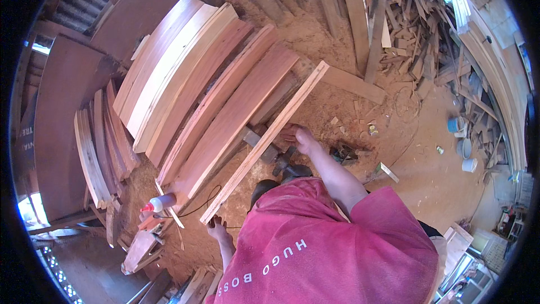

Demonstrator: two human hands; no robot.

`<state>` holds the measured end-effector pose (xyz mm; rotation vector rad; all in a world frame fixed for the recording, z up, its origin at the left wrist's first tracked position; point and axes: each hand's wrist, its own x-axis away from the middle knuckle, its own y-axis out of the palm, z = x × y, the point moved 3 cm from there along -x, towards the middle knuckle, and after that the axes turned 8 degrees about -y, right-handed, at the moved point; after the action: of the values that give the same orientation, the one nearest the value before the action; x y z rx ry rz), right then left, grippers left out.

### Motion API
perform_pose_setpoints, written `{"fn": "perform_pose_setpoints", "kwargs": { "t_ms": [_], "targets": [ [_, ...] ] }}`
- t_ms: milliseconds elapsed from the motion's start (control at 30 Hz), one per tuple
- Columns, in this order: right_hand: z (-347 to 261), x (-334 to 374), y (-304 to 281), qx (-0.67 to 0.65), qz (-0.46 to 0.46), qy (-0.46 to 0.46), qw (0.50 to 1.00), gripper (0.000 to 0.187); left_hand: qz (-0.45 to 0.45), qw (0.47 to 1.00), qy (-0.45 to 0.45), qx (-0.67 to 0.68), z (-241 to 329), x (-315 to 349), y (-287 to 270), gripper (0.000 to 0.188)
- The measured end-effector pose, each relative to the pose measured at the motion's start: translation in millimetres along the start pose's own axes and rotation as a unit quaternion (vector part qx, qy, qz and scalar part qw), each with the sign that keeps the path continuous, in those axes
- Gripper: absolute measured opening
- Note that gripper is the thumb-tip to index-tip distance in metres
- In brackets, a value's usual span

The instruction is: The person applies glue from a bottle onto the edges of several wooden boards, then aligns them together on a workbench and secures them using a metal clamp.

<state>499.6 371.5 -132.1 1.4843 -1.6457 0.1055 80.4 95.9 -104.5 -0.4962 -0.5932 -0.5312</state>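
A long, narrow pale wooden plank (254, 156) runs diagonally from lower left to upper right, above a sawdust-covered floor. My left hand (217, 228) holds its near end, fingers curled under the wood. My right hand (301, 138) grips the plank's edge about halfway along, with the arm reaching out from my pink shirt. The far end of the plank lies over a stack of wider reddish boards (225, 118).
Wide boards (169, 73) lie side by side at the upper left. A white glue bottle with a red cap (160, 203) and a black cable lie near my left hand. A scrap wood pile (410, 22) and small buckets (464, 147) sit at the right.
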Motion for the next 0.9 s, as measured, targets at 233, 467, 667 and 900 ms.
{"fn": "perform_pose_setpoints", "kwargs": {
  "t_ms": [233,467,667,900],
  "targets": [
    [3,-2,0,-0.025,-0.006,-0.019,0.999,0.024,-0.011,1.000,0.000,-0.003,-2,-2,-2,0.024],
    [-3,2,3,-0.030,-0.006,-0.005,1.000,0.030,-0.013,1.000,-0.003,-0.009,-3,-4,-4,0.025],
    [-5,4,8,-0.027,0.010,0.000,1.000,0.027,0.009,1.000,-0.016,-0.013,-5,-7,-4,0.026],
    [-1,-1,4,-0.024,-0.003,-0.014,1.000,0.024,0.017,1.000,-0.014,-0.014,-6,-8,-6,0.027]
  ]
}}
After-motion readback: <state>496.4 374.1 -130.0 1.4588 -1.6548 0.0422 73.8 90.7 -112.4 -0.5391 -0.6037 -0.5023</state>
